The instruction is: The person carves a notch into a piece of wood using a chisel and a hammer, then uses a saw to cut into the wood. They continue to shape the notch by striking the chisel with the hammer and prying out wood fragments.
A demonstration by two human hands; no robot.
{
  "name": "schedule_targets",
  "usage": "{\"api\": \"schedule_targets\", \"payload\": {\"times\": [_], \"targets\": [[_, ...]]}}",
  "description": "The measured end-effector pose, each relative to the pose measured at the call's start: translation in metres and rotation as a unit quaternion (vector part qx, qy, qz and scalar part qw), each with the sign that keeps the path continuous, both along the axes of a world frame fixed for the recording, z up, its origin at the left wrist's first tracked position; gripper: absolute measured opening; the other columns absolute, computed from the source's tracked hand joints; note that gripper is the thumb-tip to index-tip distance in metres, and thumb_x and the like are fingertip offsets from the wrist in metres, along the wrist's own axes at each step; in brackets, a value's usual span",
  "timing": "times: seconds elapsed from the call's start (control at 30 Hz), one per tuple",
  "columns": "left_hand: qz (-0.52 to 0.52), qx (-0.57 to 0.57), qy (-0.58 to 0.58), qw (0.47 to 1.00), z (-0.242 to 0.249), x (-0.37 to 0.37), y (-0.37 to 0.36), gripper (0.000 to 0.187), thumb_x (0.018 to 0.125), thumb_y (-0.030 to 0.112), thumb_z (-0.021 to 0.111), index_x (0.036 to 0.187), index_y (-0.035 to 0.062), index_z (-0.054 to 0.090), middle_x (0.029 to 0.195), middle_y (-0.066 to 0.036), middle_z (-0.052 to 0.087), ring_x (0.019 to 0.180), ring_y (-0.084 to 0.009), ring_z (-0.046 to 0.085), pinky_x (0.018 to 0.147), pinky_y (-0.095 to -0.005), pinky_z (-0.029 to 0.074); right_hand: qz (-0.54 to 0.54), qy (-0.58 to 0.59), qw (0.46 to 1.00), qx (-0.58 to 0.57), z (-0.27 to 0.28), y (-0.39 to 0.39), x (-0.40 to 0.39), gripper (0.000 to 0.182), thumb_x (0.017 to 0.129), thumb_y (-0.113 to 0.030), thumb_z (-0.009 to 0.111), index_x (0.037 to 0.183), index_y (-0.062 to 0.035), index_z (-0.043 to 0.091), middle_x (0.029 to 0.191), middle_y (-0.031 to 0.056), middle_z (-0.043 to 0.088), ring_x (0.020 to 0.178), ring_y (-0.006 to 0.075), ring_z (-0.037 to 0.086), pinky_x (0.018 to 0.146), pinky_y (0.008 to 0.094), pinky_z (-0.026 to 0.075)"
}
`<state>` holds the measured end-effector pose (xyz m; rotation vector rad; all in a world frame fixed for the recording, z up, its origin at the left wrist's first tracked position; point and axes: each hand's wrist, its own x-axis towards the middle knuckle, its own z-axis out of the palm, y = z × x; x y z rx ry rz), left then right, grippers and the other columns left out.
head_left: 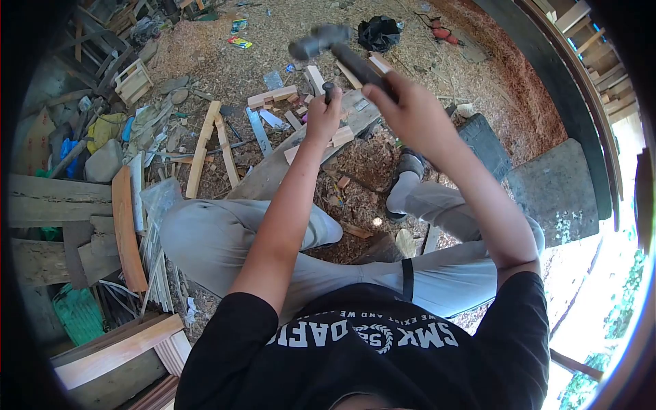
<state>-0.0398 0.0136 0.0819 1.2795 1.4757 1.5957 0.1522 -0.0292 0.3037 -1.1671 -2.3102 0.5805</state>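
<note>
My right hand point(417, 119) is wrapped round the dark handle of a hammer point(319, 41), raised above the work; the head is slightly blurred and points to the far left. Closed in a fist, my left hand point(322, 119) grips what looks like a chisel point(330, 90), held upright with its dark handle end sticking out on top. Its lower end is hidden by the hand. Just below that hand lies a pale block of wood point(339, 136) on a worn plank point(263, 174) that runs between my legs. The hammer head is apart from the chisel.
Loose wood strips point(272, 97), a metal rule-like strip point(259, 131) and a joined wooden piece point(203, 147) lie ahead to the left. A black plastic bag point(378, 34) and a red power tool point(444, 31) are farther off on the shavings. Boards point(61, 201) stack at left.
</note>
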Motion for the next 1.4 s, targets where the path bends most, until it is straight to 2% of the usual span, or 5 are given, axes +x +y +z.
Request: {"api": "schedule_targets", "payload": {"times": [0.2, 0.4, 0.67, 1.2, 1.4], "targets": [[-0.01, 0.0, -0.028, 1.0, 0.005, 0.003, -0.003, 0.058, 0.108, 0.044, 0.055, 0.068, 0.003, 0.051, 0.056, -0.002, 0.045, 0.056, -0.0145, 0.045, 0.055, -0.0399, 0.038, -0.05, 0.106, 0.992, 0.05, 0.018, 0.006, -0.008, 0.043, 0.102, -0.041, 0.066, 0.094, 0.0003, 0.059, 0.069, 0.0227, 0.063, 0.066, 0.0464, 0.065, 0.062, 0.0514, 0.05], [-0.013, 0.019, -0.015, 1.0, -0.007, 0.001, 0.002, 0.058, 0.109, 0.045, 0.054, 0.068, 0.0036, 0.052, 0.057, -0.001, 0.046, 0.056, -0.0134, 0.046, 0.055, -0.0391, 0.038, -0.011, -0.139, 0.99, 0.002, -0.035, 0.006, 0.009, 0.041, 0.101, -0.041, 0.066, 0.103, -0.0008, 0.061, 0.08, 0.0267, 0.069, 0.078, 0.0453, 0.071, 0.069, 0.0528, 0.053], [0.002, -0.007, -0.019, 1.0, 0.001, 0.0, 0.002, 0.058, 0.109, 0.044, 0.054, 0.067, 0.004, 0.052, 0.056, -0.002, 0.05, 0.053, -0.0149, 0.047, 0.054, -0.0398, 0.036, -0.047, 0.037, 0.998, 0.028, 0.019, 0.014, -0.004, 0.042, 0.101, -0.041, 0.067, 0.101, 0.0011, 0.063, 0.077, 0.0271, 0.067, 0.074, 0.0479, 0.068, 0.066, 0.0526, 0.053], [-0.01, 0.0, -0.037, 0.999, 0.005, 0.001, -0.002, 0.058, 0.109, 0.044, 0.054, 0.066, 0.0052, 0.051, 0.056, 0.001, 0.047, 0.054, -0.0121, 0.047, 0.053, -0.0382, 0.037, -0.053, 0.02, 0.998, 0.036, 0.0, 0.009, -0.006, 0.042, 0.101, -0.04, 0.066, 0.094, 0.0014, 0.061, 0.086, 0.0279, 0.069, 0.085, 0.046, 0.07, 0.075, 0.0522, 0.055], [0.0, 0.004, -0.015, 1.0, -0.003, -0.001, 0.002, 0.061, 0.108, 0.045, 0.055, 0.064, 0.0029, 0.051, 0.055, -0.002, 0.05, 0.054, -0.0137, 0.049, 0.053, -0.0391, 0.038, -0.001, -0.161, 0.987, -0.029, -0.017, 0.008, 0.003, 0.039, 0.101, -0.038, 0.066, 0.097, 0.0001, 0.061, 0.088, 0.0273, 0.07, 0.086, 0.0456, 0.071, 0.075, 0.0521, 0.056]]}}
